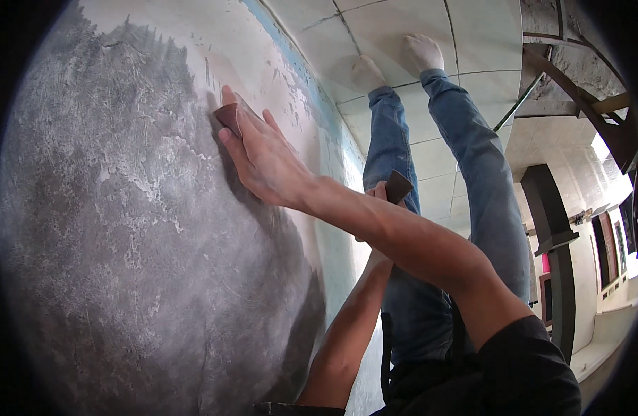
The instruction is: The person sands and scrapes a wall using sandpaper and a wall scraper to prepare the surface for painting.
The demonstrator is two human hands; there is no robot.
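Note:
My right hand (270, 163) reaches across to the left and lies with fingers stretched against the wall (138, 249). A piece of brown sandpaper (229, 118) is pinned under its fingers, with one edge curling up between thumb and fingers. My left hand (380, 191) is lower, in front of my jeans, and mostly hidden behind my right forearm. Its fingers are closed on a small dark brown flat piece (399, 187), which looks like folded sandpaper. The wall is mottled grey and scuffed on the left, with a pale area above my right hand.
A light blue strip (291, 45) with flaking paint runs along the wall's edge. Pale floor tiles (402, 21) lie beneath my feet. At the right are a dark post (549, 208), a thin green rod (519, 104) and dark angled bars (582, 97).

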